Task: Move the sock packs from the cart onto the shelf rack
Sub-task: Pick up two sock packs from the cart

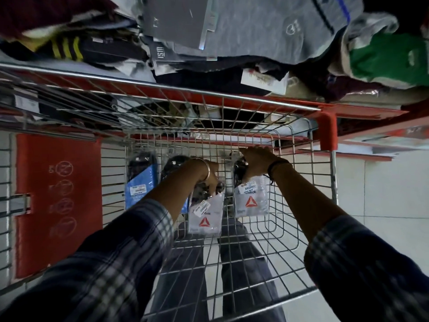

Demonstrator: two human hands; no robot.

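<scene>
Both my arms reach forward, sleeves pushed back to the forearm. My left hand [210, 176] curls its fingers [214, 187] downward in a pinch; my right hand [257, 162] is closed, knuckles up.

Two sock packs [204, 217] [250, 201] side by side inside the cart [301, 205]; a shelf rack [371, 112] lies beyond it.

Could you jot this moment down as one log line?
left hand: holding white sock pack | right hand: holding second white pack | both inside cart
</scene>
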